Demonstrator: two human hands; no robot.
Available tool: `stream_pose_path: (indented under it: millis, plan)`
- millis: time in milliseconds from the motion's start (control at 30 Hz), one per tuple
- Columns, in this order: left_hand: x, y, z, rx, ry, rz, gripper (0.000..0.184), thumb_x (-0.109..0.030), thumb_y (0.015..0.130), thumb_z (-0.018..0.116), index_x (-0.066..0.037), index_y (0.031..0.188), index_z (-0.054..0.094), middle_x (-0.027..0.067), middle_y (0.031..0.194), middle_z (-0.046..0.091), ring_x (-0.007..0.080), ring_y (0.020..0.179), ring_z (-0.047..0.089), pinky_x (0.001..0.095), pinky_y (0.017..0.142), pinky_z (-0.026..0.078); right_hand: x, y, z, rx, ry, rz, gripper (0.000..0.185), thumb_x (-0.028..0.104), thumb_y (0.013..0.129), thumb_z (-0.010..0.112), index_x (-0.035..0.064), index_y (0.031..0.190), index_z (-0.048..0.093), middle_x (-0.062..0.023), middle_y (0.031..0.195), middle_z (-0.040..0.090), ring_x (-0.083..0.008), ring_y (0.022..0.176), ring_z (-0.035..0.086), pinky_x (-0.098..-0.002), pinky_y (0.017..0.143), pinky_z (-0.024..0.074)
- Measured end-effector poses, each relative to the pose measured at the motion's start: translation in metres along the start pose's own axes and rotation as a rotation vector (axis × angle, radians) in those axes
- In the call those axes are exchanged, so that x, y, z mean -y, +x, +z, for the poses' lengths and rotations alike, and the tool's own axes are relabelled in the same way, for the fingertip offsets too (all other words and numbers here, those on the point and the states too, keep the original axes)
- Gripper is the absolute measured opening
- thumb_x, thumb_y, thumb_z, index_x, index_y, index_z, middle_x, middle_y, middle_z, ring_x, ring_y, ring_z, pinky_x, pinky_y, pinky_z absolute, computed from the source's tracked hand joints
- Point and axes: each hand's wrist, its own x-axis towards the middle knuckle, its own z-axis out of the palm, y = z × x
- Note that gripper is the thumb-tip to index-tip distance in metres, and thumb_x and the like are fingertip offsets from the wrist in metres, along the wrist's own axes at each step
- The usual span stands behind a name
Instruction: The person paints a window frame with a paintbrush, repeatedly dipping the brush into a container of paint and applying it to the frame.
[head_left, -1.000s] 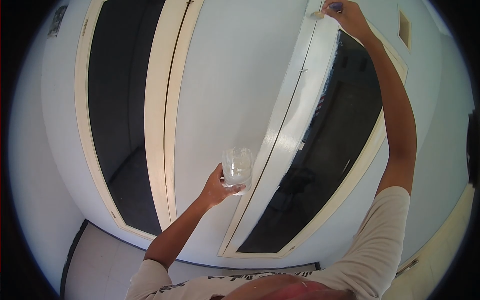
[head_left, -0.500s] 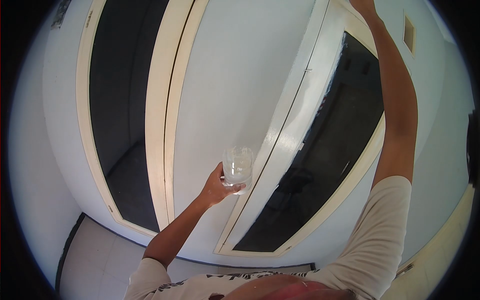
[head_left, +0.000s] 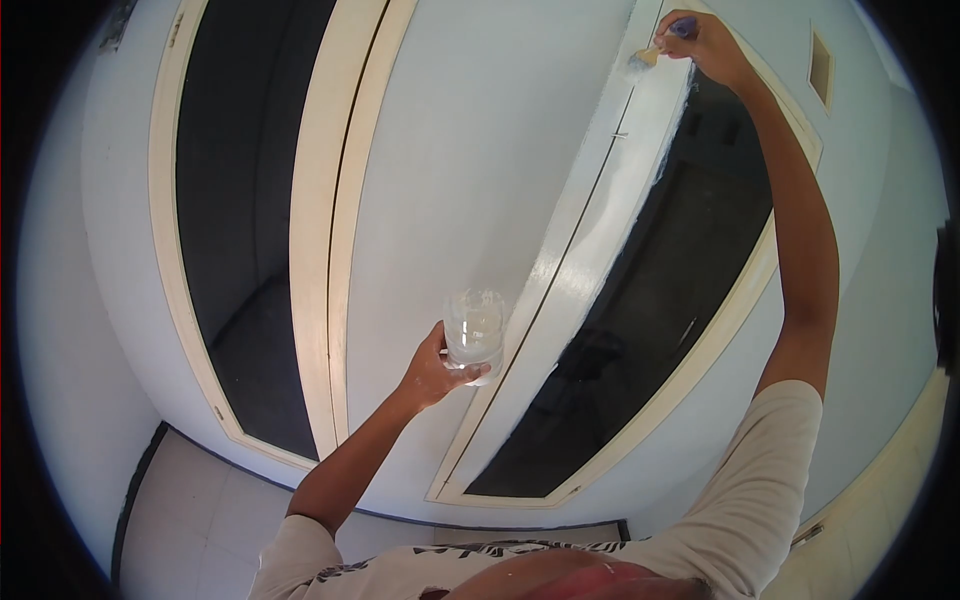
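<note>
My left hand [head_left: 440,370] is wrapped round the lower part of a clear plastic cup [head_left: 474,328] with white paint in it. The cup is upright, in front of the wall beside the window frame. High at the upper right, my right hand [head_left: 706,46] grips a paintbrush [head_left: 644,62] by its dark blue handle. Its bristles, whitened with paint, are at the upper part of the white window frame [head_left: 592,235]; I cannot tell whether they press on it. White paint marks run along the edge of the dark glass [head_left: 650,300].
To the left is another dark window [head_left: 250,220] in a cream frame [head_left: 313,240]. Pale wall [head_left: 450,150] lies between the two. A small vent opening [head_left: 819,68] is at the upper right. Tiled floor [head_left: 215,510] with a dark skirting edge shows below.
My right hand has come down from the top edge of the view, bringing the paintbrush into sight against the frame. My left hand and the cup have hardly moved.
</note>
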Motion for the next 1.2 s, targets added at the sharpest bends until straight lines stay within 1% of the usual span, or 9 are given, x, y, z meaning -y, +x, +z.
stream_pose_path:
  millis: [133, 333, 467, 533, 767, 833, 867, 1067, 1200]
  plan:
    - [0.002, 0.001, 0.0, -0.006, 0.004, 0.002, 0.085, -0.027, 0.076, 0.093, -0.004, 0.143, 0.046, 0.0144, 0.132, 0.063, 0.0293, 0.122, 0.063, 0.0458, 0.107, 0.052, -0.012, 0.047, -0.038, -0.231, 0.163, 0.073, 0.01, 0.005, 0.093, 0.074, -0.0038, 0.089, 0.071, -0.0127, 0.082, 0.072, -0.0183, 0.073, 0.071, -0.034, 0.067, 0.0573]
    - [0.002, -0.004, 0.002, -0.005, 0.012, -0.017, 0.084, -0.028, 0.077, 0.093, -0.004, 0.143, 0.047, 0.0138, 0.131, 0.064, 0.0288, 0.121, 0.064, 0.0452, 0.107, 0.052, -0.024, 0.07, -0.049, -0.632, -0.22, -0.114, 0.009, 0.004, 0.093, 0.072, -0.0034, 0.089, 0.07, -0.0102, 0.08, 0.072, -0.0171, 0.072, 0.066, -0.0312, 0.069, 0.0545]
    - [0.007, -0.001, 0.001, 0.006, -0.007, -0.018, 0.086, -0.029, 0.076, 0.094, -0.003, 0.143, 0.047, 0.0139, 0.132, 0.063, 0.0289, 0.122, 0.063, 0.0456, 0.108, 0.051, 0.007, 0.028, -0.01, -0.455, -0.171, -0.029, 0.01, 0.006, 0.094, 0.074, -0.0039, 0.093, 0.071, -0.0123, 0.083, 0.073, -0.0177, 0.078, 0.07, -0.0329, 0.075, 0.058]
    - [0.007, -0.001, 0.0, 0.007, -0.004, -0.025, 0.087, -0.03, 0.075, 0.094, -0.003, 0.144, 0.046, 0.0141, 0.133, 0.063, 0.0291, 0.123, 0.063, 0.0458, 0.108, 0.051, 0.001, -0.007, 0.016, -0.294, -0.322, -0.257, 0.012, 0.014, 0.099, 0.071, 0.0039, 0.104, 0.072, -0.0065, 0.1, 0.075, -0.0189, 0.089, 0.071, -0.0311, 0.088, 0.0571]
    - [0.012, 0.0, 0.001, 0.009, -0.029, -0.038, 0.092, -0.032, 0.075, 0.094, -0.003, 0.146, 0.044, 0.0144, 0.135, 0.062, 0.0304, 0.124, 0.063, 0.0468, 0.108, 0.051, 0.032, -0.048, 0.05, 0.034, 0.081, 0.016, 0.016, 0.018, 0.092, 0.077, 0.0036, 0.098, 0.073, -0.0091, 0.08, 0.068, -0.0132, 0.076, 0.066, -0.0271, 0.072, 0.0524]
    - [0.01, -0.002, 0.001, 0.003, -0.017, -0.043, 0.092, -0.031, 0.075, 0.094, -0.003, 0.146, 0.044, 0.0146, 0.135, 0.062, 0.0305, 0.124, 0.063, 0.0468, 0.108, 0.051, -0.022, -0.013, 0.021, -0.061, 0.028, -0.05, 0.013, 0.015, 0.097, 0.073, 0.0033, 0.102, 0.073, -0.0056, 0.092, 0.073, -0.0161, 0.084, 0.07, -0.0299, 0.08, 0.0572]
    - [0.009, -0.003, 0.001, -0.002, -0.007, -0.046, 0.091, -0.031, 0.075, 0.094, -0.003, 0.146, 0.044, 0.0146, 0.135, 0.062, 0.0303, 0.123, 0.063, 0.0467, 0.108, 0.051, 0.011, -0.001, 0.003, -0.128, 0.076, 0.153, 0.011, 0.008, 0.093, 0.076, -0.0023, 0.094, 0.072, -0.0095, 0.083, 0.073, -0.0146, 0.076, 0.07, -0.0332, 0.077, 0.0588]
    - [0.014, -0.004, 0.003, -0.011, -0.011, -0.008, 0.088, -0.03, 0.076, 0.093, -0.004, 0.145, 0.045, 0.0138, 0.134, 0.062, 0.0294, 0.122, 0.063, 0.0461, 0.108, 0.049, -0.007, 0.041, -0.024, -0.569, -0.168, -0.099, 0.012, 0.007, 0.093, 0.075, -0.003, 0.089, 0.071, -0.0085, 0.08, 0.072, -0.0148, 0.071, 0.067, -0.032, 0.068, 0.0552]
    - [0.009, -0.006, 0.004, -0.019, 0.02, -0.009, 0.088, -0.032, 0.076, 0.093, -0.004, 0.144, 0.045, 0.0132, 0.133, 0.062, 0.0286, 0.123, 0.063, 0.0456, 0.109, 0.048, -0.004, -0.003, 0.029, -0.466, -0.254, -0.213, 0.009, 0.005, 0.093, 0.074, -0.0033, 0.089, 0.072, -0.0096, 0.078, 0.073, -0.0151, 0.071, 0.068, -0.0307, 0.067, 0.0544]
